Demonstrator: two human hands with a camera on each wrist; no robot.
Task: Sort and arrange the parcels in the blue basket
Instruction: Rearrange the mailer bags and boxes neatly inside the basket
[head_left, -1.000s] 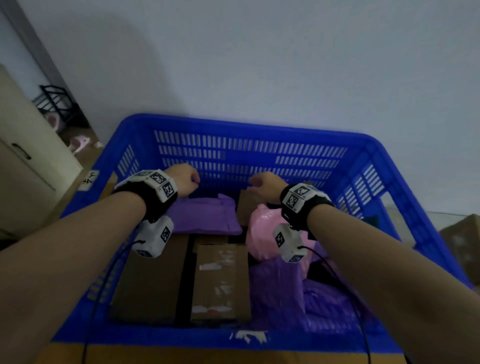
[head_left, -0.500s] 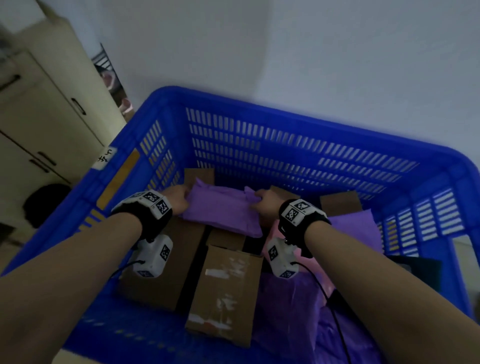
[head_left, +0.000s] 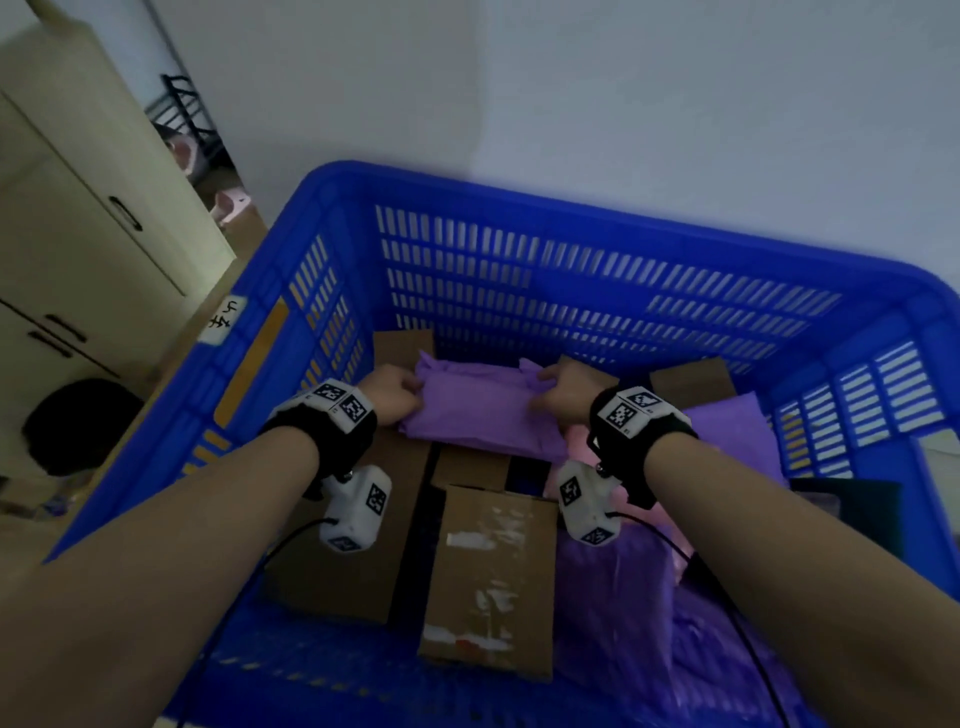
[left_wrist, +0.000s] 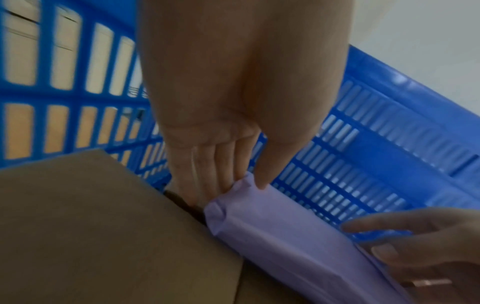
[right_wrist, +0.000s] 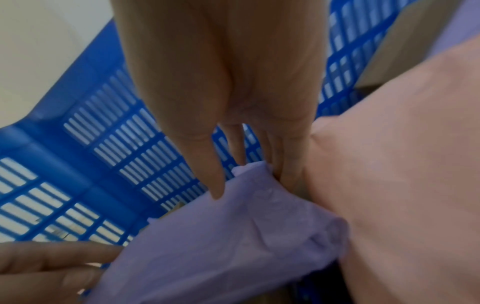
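Head view: left hand (head_left: 393, 391) and right hand (head_left: 567, 391) grip purple parcel (head_left: 478, 410)

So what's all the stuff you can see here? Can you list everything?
basket: one, blue, slotted walls, holds all the parcels.
held bag: one, purple, at the back, over the boxes, gripped at both ends.
other purple bags: at least two, right side; exact count unclear.
pink bag: one, beside the right hand.
boxes: at least five, brown, left, middle and along the back wall.
dark flat thing: one, far right, unclear what.
cupboard: one, cream, outside on the left.
label: one, white, on the left rim.
left hand: pinches the bag's left end.
right hand: pinches its right end.
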